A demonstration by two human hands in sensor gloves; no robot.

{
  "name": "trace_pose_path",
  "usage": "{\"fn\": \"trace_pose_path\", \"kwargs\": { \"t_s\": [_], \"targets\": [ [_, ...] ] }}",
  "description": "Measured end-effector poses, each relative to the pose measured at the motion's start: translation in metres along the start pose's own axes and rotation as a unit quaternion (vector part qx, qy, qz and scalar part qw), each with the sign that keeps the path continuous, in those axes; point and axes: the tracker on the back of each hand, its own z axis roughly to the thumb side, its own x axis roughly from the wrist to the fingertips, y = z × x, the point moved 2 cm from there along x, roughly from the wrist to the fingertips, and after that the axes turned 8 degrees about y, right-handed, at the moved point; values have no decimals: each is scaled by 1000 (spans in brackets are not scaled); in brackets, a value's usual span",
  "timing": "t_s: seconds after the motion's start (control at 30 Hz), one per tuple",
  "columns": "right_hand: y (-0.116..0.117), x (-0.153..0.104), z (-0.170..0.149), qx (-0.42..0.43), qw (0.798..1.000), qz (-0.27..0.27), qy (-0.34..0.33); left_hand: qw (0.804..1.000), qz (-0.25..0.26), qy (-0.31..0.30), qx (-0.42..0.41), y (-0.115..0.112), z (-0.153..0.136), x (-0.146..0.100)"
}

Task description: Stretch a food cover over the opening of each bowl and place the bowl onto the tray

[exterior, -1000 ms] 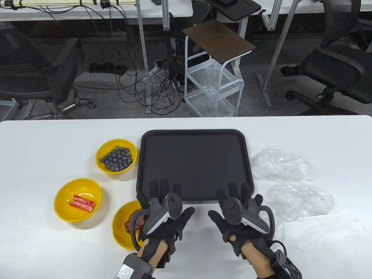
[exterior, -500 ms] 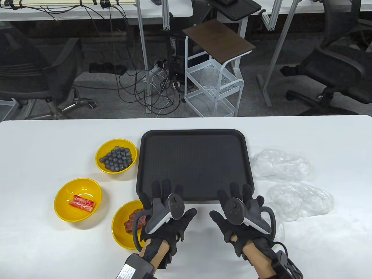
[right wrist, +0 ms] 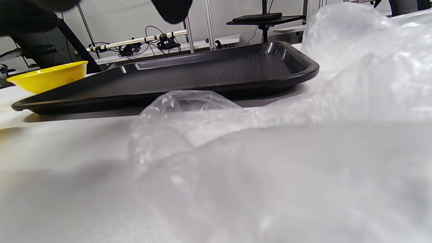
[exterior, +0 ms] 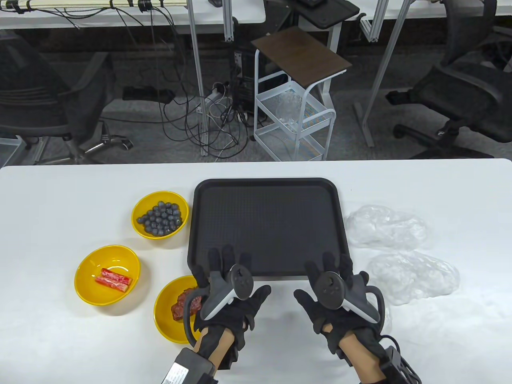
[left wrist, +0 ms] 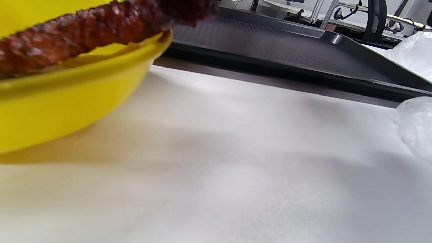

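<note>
A black tray (exterior: 267, 192) lies mid-table with nothing on it. To its left stand three yellow bowls: one with dark berries (exterior: 160, 219), one with red sticks (exterior: 107, 274), one with dark red meat (exterior: 173, 310) partly under my left hand (exterior: 226, 280). Clear plastic food covers (exterior: 387, 229) (exterior: 413, 275) lie crumpled right of the tray. My right hand (exterior: 334, 282) hovers flat at the tray's near edge, beside the nearer cover. Both hands have straight spread fingers and hold nothing. The left wrist view shows the meat bowl (left wrist: 67, 91) close up; the right wrist view shows a cover (right wrist: 270, 152) and the tray (right wrist: 175, 81).
The white table's (exterior: 60, 340) far edge runs behind the tray. Beyond it stand a white wire cart (exterior: 294, 116), office chairs (exterior: 468, 84) and floor cables. Bare table surface lies between my hands and at the far right.
My right hand has shifted a little to the right and nearer to me, toward the nearer cover. My left hand has barely moved.
</note>
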Motion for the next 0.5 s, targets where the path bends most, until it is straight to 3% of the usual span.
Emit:
{"fn": "trace_pose_path", "kwargs": {
  "t_s": [0.17,0.33,0.5],
  "targets": [
    [-1,-1,-1,8,1000,2,0,998,-15,-5,-59,22,-19,-7],
    [-1,-2,-3,9,1000,4,-1,986,15,-5,-166,54,-75,-18],
    [-2,-1,-5,17,1000,7,2,973,69,67,-208,50,-136,-23]
  ]
}}
